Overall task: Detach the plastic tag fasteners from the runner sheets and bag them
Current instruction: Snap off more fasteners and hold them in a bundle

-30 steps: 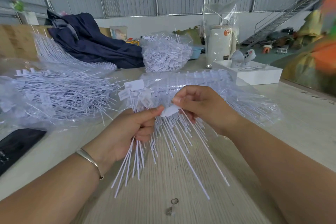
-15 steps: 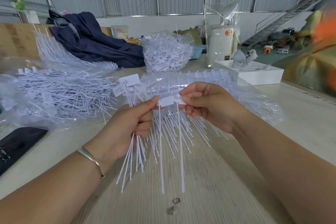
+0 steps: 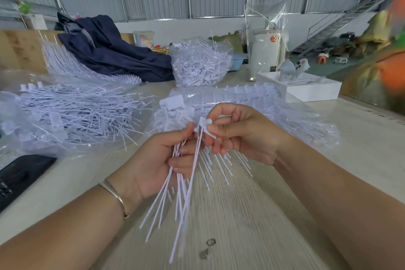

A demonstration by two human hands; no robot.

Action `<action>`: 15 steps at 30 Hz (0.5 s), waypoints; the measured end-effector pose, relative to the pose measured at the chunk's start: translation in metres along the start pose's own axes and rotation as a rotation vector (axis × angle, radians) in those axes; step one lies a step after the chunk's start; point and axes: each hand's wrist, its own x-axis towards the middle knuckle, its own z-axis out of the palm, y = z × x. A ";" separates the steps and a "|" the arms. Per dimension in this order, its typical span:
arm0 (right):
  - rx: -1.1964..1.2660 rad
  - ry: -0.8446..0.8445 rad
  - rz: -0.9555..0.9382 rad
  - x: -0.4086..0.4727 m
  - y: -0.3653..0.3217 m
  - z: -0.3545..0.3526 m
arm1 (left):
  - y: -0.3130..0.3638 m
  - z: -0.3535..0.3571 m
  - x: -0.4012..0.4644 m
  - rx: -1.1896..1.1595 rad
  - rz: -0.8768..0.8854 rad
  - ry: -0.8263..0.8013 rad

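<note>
My left hand (image 3: 162, 160) grips a bundle of detached white tag fasteners (image 3: 177, 199), their thin tails hanging down over the table. My right hand (image 3: 238, 133) pinches the flat head of one fastener (image 3: 206, 126) right beside the left thumb. Under my right hand lies a runner sheet (image 3: 221, 160) with fasteners still joined, its tails fanning toward me. A clear bag of runner sheets (image 3: 252, 98) lies just behind both hands. Another clear bag full of loose fasteners (image 3: 72, 114) sits to the left.
A bulging bag of small white pieces (image 3: 200, 66) stands behind, beside a dark blue garment (image 3: 109, 52). A white box (image 3: 306, 87) and a wrapped white cylinder (image 3: 266, 52) stand at the back right. A black phone (image 3: 19, 173) lies at the left edge. Two small scraps (image 3: 208, 247) lie near me.
My right hand has pulled one fastener off the sheet and brought it against the bundle in my left hand. The bundle's tails have swung and now hang lower.
</note>
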 end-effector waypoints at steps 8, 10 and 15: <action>-0.249 0.181 -0.001 0.002 0.004 -0.007 | 0.001 -0.005 0.002 0.230 0.096 0.283; -0.333 0.163 0.009 0.001 0.003 -0.006 | 0.002 -0.005 0.000 0.299 0.071 0.263; -0.438 0.169 0.019 0.001 0.004 -0.001 | 0.004 -0.004 0.001 0.345 0.047 0.301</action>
